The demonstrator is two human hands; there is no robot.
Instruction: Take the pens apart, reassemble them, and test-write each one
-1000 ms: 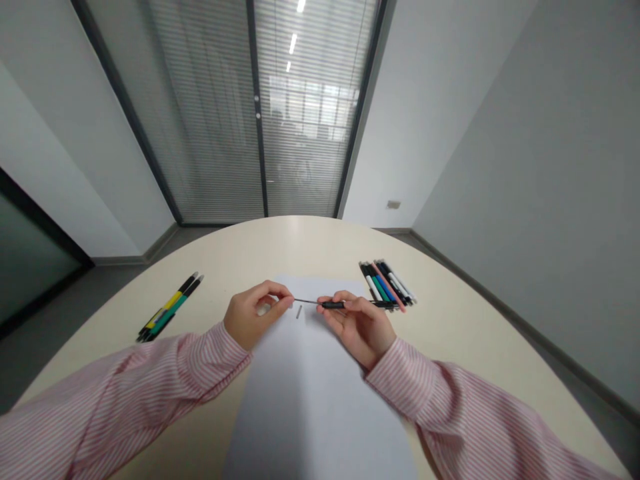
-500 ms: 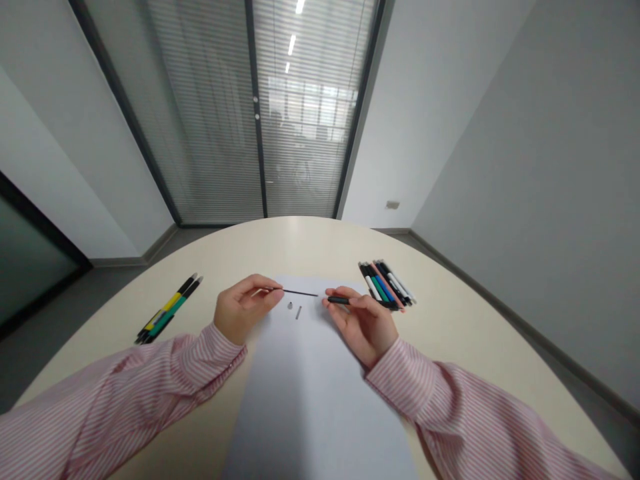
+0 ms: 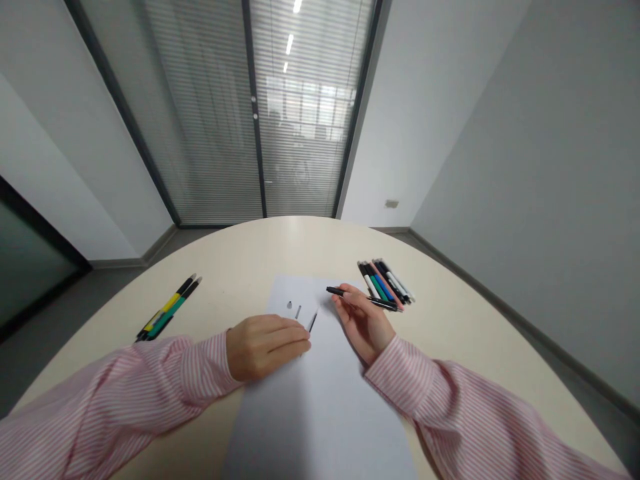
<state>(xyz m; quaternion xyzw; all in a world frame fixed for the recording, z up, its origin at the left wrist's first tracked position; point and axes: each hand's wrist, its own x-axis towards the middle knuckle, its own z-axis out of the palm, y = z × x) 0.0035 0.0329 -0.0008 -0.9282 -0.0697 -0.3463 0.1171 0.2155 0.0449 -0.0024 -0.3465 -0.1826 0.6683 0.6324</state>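
My left hand (image 3: 265,347) lies on a white paper sheet (image 3: 320,413), fingers closed together. A thin dark rod (image 3: 313,322), probably a pen refill, runs out from under those fingertips, and its lower part looks pinned beneath them. My right hand (image 3: 363,321) holds a short black pen barrel (image 3: 336,291) between thumb and fingers, with a longer black pen part (image 3: 384,303) also in its fingers. Beyond the left fingertips, a tiny grey metal part (image 3: 289,305) and a small grey stick (image 3: 299,312) lie on the paper.
A bundle of several black, white, blue, green and pink pens (image 3: 385,283) lies just past my right hand. Two yellow-and-green pens (image 3: 165,313) lie further left on the cream round table (image 3: 250,260). Glass doors with blinds stand behind the table.
My left hand has moved down onto the paper, nearer me, and the thin rod now slants there instead of lying level between my hands. The right hand has shifted only slightly.
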